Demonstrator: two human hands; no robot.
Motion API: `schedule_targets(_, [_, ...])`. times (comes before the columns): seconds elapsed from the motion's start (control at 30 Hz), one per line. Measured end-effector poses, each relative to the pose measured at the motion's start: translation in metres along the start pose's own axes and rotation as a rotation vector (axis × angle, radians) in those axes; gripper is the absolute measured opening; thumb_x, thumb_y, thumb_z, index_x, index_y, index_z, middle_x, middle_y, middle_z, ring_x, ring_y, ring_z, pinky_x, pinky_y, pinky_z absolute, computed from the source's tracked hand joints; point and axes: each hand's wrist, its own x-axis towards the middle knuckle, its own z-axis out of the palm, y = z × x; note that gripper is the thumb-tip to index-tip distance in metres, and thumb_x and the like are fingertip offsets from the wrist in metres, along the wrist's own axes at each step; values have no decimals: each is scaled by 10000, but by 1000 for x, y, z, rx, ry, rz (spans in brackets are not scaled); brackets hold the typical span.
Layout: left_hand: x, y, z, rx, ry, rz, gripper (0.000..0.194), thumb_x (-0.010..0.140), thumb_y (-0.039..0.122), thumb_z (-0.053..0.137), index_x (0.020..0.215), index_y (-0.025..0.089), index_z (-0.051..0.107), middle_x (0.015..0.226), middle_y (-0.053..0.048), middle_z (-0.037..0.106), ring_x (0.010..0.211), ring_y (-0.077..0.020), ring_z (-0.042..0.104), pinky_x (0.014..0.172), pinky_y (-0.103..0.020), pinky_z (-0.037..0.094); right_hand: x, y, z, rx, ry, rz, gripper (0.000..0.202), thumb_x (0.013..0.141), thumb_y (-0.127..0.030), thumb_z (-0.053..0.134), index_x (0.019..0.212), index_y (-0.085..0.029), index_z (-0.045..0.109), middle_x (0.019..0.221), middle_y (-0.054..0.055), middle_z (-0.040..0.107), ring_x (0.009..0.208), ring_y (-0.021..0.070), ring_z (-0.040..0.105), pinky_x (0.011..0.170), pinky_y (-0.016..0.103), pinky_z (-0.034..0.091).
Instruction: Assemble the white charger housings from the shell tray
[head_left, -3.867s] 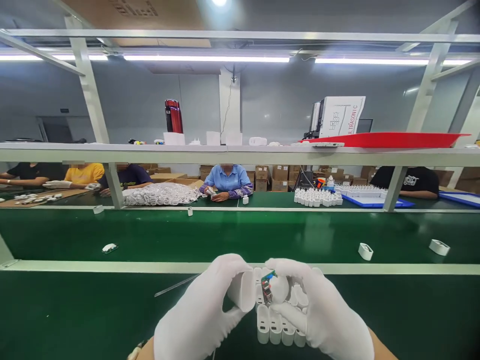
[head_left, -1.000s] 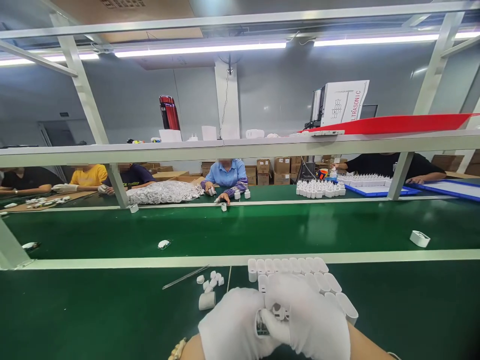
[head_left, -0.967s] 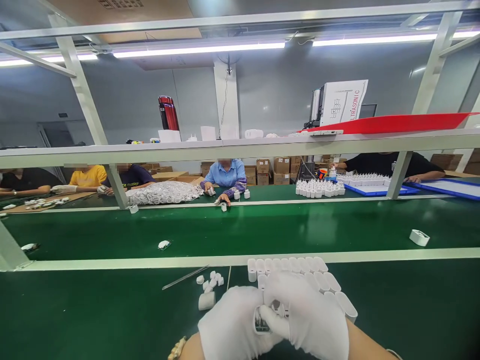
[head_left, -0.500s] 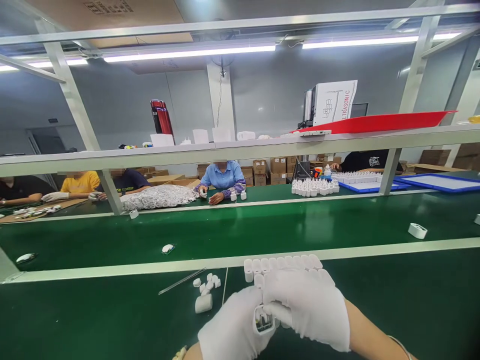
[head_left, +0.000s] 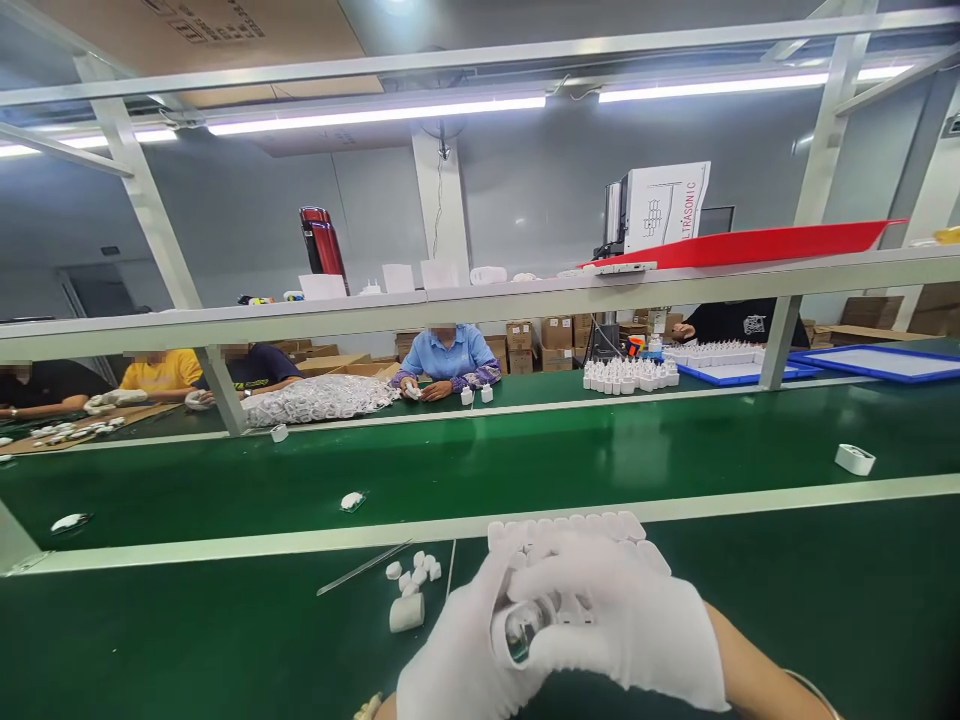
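Note:
A small white plastic housing (head_left: 501, 632) sits in my gloved left hand (head_left: 469, 640), its open end facing me. Metallic and green parts show inside the opening. My gloved right hand (head_left: 615, 610) curls over the housing from the right, thumb and fingertips at the rim of the opening; whether they also pinch a small inner part is hard to see. Just beyond my hands stand rows of white housings (head_left: 630, 524), partly hidden by my gloves.
Left of my hands lie small white caps (head_left: 411, 578), a whitish cylinder (head_left: 406, 613) and a thin clear strip (head_left: 364, 568). The green belt (head_left: 600, 460) carries a white ring-shaped part (head_left: 855, 459) and a white disc (head_left: 352, 501). Co-workers sit across, one in a blue shirt (head_left: 446, 355).
My right fingers have shifted from poking into the opening to curving around its rim, and the housing has tilted slightly. Parts on the belt have moved right.

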Motion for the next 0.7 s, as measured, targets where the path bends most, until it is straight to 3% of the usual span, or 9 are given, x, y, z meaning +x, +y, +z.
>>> schedule_targets(0.1, [-7,-1,-2,-63,-76,-115,851,718,179,706,1483,302,356,829,30,733,606,-180,707,580,-258,626,-5,7,-1,46,-6,57,129,877,-209,673,828,-298,752,808,-76,681,764,107,608,671,211,438])
schedule_targets(0.2, [-14,-3,-3,-106,-157,-206,1009,675,178,717,1544,299,219,841,33,737,566,-171,702,492,-221,582,-6,7,1,52,-26,94,176,868,-159,639,778,-258,754,688,-60,638,647,102,553,583,205,400])
schedule_targets(0.33, [-17,2,-5,-73,-273,-296,922,659,211,709,1494,327,338,863,20,735,515,-174,674,459,-235,553,-3,3,5,63,-59,81,224,862,-153,616,668,-218,705,533,-67,495,537,86,440,515,198,337])
schedule_targets(0.43, [-11,17,-11,51,-361,-443,702,645,297,705,1330,318,550,885,-8,726,597,-209,700,545,-276,583,-1,0,4,34,-129,48,281,836,-125,587,561,-184,597,495,-69,409,488,74,337,459,210,267])
schedule_targets(0.53, [0,30,-15,143,-437,-576,542,639,363,678,1176,288,656,870,-39,715,676,-249,709,632,-339,603,1,-3,4,-66,-133,5,341,803,-90,567,493,-176,451,496,-59,391,486,80,277,454,237,241])
schedule_targets(0.63, [5,28,-14,111,-514,-568,671,614,371,673,1276,276,615,835,-50,701,667,-264,698,656,-380,607,1,-4,5,-101,-108,-31,347,802,-108,564,504,-182,402,513,-49,427,496,89,275,472,243,262])
schedule_targets(0.7, [3,21,-11,52,-528,-542,858,596,344,677,1428,281,480,837,-38,700,659,-258,692,687,-388,611,1,-3,5,-78,-109,-41,330,813,-128,560,510,-188,443,526,-42,468,506,95,313,487,241,286])
